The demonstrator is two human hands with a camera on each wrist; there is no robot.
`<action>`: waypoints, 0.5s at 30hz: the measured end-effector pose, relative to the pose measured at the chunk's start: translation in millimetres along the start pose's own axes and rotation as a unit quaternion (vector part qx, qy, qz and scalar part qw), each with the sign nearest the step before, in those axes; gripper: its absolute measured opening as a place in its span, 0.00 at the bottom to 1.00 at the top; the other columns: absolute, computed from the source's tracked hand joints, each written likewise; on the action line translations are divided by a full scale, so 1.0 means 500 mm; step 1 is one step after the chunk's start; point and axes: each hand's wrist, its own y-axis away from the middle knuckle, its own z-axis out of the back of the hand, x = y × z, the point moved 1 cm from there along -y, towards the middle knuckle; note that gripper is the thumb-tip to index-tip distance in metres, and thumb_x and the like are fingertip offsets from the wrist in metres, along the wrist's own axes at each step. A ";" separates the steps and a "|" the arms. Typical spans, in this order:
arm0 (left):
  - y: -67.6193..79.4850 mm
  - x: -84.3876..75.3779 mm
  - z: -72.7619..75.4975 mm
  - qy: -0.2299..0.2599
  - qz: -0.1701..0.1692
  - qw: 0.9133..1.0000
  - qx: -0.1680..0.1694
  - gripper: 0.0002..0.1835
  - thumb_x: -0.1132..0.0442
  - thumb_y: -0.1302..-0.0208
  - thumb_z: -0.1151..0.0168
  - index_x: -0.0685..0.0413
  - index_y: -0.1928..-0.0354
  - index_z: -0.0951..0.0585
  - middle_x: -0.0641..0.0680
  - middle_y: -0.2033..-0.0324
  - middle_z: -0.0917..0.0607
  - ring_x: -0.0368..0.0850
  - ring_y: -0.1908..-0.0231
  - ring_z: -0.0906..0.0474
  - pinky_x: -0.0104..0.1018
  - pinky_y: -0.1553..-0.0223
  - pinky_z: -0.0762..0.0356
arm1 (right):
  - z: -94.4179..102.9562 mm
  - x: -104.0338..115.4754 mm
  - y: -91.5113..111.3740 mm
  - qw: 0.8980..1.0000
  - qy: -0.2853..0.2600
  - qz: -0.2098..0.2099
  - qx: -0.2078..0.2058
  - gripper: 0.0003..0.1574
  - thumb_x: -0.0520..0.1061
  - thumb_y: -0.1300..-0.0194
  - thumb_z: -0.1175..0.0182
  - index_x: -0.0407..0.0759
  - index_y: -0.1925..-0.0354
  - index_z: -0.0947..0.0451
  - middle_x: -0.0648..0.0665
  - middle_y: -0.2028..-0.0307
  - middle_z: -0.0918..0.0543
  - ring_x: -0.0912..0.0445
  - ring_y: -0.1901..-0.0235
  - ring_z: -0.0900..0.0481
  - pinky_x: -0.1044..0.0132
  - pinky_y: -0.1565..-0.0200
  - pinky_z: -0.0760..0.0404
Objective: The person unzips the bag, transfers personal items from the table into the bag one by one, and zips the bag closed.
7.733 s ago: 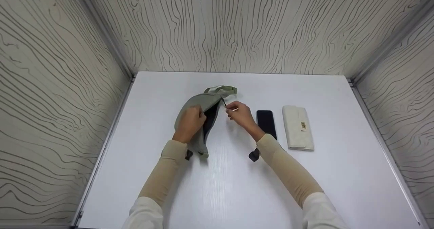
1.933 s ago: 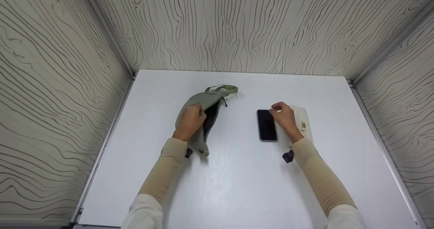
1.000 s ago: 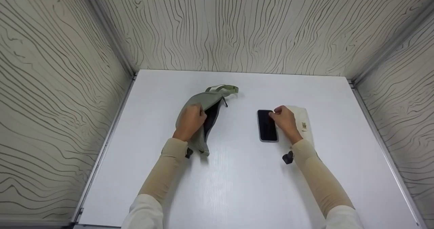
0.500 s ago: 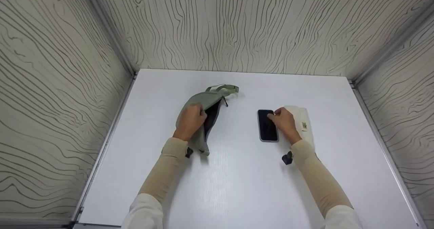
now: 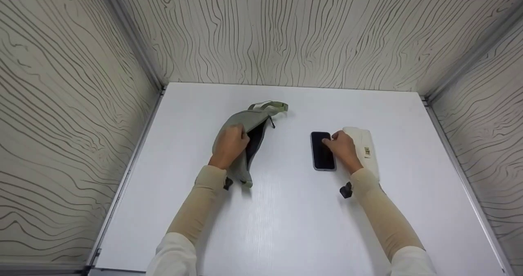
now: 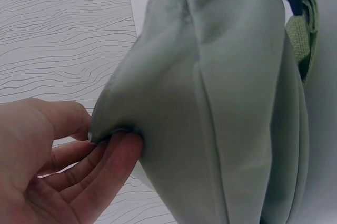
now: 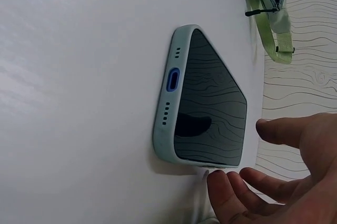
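My left hand [image 5: 230, 145] pinches the front edge of a grey-green belt bag [image 5: 245, 119] between thumb and fingers. The bag's zipped mouth gapes, dark inside, and its black zipper pull [image 5: 272, 123] hangs at the far end. In the left wrist view the cloth [image 6: 237, 87] is drawn out to a fold at my fingertips. A phone [image 5: 322, 155] in a pale case lies screen up on the table. My right hand [image 5: 344, 147] is at its far right side. In the right wrist view, thumb and fingers [image 7: 224, 195] are spread apart, the fingers close by the phone's side edge; contact is unclear.
A flat cream wallet [image 5: 361, 139] with a small gold-coloured label lies right of the phone, partly behind my right hand and wrist. Green webbing strap [image 5: 278, 105] trails from the bag's far end. Wood-patterned panels [image 5: 261, 35] rise around the white table [image 5: 261, 227].
My right hand has left the bag's zipper pull and moved right to the phone. Lately it has shifted slightly down, with its thumb over the screen. The left hand keeps its hold on the bag.
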 end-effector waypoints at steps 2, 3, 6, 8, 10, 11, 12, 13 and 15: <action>-0.001 -0.001 0.000 0.001 -0.001 1.000 0.000 0.14 0.70 0.27 0.41 0.53 0.73 0.29 0.48 0.78 0.32 0.43 0.77 0.34 0.37 0.73 0.35 | -0.001 0.000 0.000 1.000 0.003 0.001 -0.003 0.35 0.53 0.24 0.40 0.24 0.36 0.29 0.25 0.42 0.20 0.39 0.46 0.22 0.43 0.37 0.24; -0.001 -0.001 0.000 0.001 -0.003 1.000 -0.001 0.14 0.70 0.27 0.41 0.53 0.74 0.30 0.48 0.78 0.32 0.43 0.77 0.34 0.37 0.73 0.35 | -0.002 0.001 0.000 1.000 0.007 0.001 -0.004 0.35 0.53 0.24 0.39 0.24 0.36 0.29 0.25 0.42 0.20 0.38 0.46 0.22 0.43 0.37 0.24; -0.002 -0.002 0.000 0.000 -0.003 1.000 -0.001 0.14 0.70 0.27 0.41 0.53 0.74 0.29 0.48 0.78 0.32 0.43 0.77 0.34 0.37 0.73 0.35 | -0.003 0.001 -0.001 1.000 0.016 -0.001 -0.006 0.36 0.53 0.24 0.39 0.23 0.36 0.29 0.25 0.42 0.20 0.38 0.46 0.21 0.43 0.37 0.23; -0.002 -0.002 0.000 -0.003 -0.003 1.000 -0.002 0.14 0.70 0.27 0.41 0.53 0.74 0.29 0.48 0.78 0.32 0.43 0.77 0.34 0.37 0.73 0.34 | -0.004 0.002 -0.001 1.000 0.021 -0.002 -0.006 0.36 0.53 0.24 0.39 0.23 0.36 0.29 0.25 0.42 0.20 0.38 0.46 0.21 0.43 0.37 0.23; -0.002 -0.001 0.000 -0.008 -0.004 1.000 -0.004 0.14 0.70 0.28 0.41 0.53 0.74 0.29 0.49 0.78 0.31 0.43 0.76 0.33 0.37 0.73 0.34 | -0.005 0.002 -0.002 1.000 0.024 -0.001 -0.007 0.36 0.53 0.24 0.39 0.22 0.37 0.28 0.24 0.43 0.20 0.38 0.47 0.21 0.43 0.38 0.23; -0.002 -0.001 -0.001 -0.010 -0.004 1.000 -0.005 0.14 0.70 0.28 0.41 0.53 0.74 0.29 0.49 0.78 0.31 0.43 0.76 0.33 0.37 0.73 0.34 | -0.005 0.002 -0.002 1.000 0.026 0.000 -0.008 0.36 0.53 0.24 0.39 0.22 0.37 0.28 0.25 0.44 0.19 0.38 0.48 0.21 0.43 0.38 0.22; -0.002 -0.001 -0.001 -0.010 -0.004 1.000 -0.006 0.14 0.70 0.28 0.41 0.53 0.74 0.29 0.49 0.78 0.31 0.43 0.76 0.33 0.37 0.73 0.34 | -0.006 0.003 -0.002 1.000 0.029 0.001 -0.009 0.35 0.52 0.24 0.39 0.22 0.37 0.28 0.25 0.44 0.19 0.38 0.48 0.21 0.43 0.39 0.22; -0.002 -0.001 -0.001 -0.009 -0.004 1.000 -0.006 0.14 0.70 0.28 0.41 0.53 0.74 0.28 0.49 0.78 0.31 0.43 0.76 0.33 0.37 0.73 0.34 | -0.007 0.004 -0.001 0.999 0.031 0.001 -0.010 0.35 0.52 0.24 0.39 0.22 0.38 0.27 0.25 0.45 0.19 0.39 0.49 0.20 0.43 0.39 0.22; -0.001 0.000 -0.002 -0.007 -0.005 1.000 -0.005 0.14 0.70 0.28 0.41 0.54 0.74 0.28 0.49 0.78 0.31 0.43 0.76 0.33 0.37 0.73 0.34 | -0.009 0.004 0.000 0.999 0.036 0.001 -0.013 0.34 0.52 0.24 0.39 0.22 0.39 0.27 0.25 0.47 0.18 0.39 0.51 0.20 0.44 0.41 0.21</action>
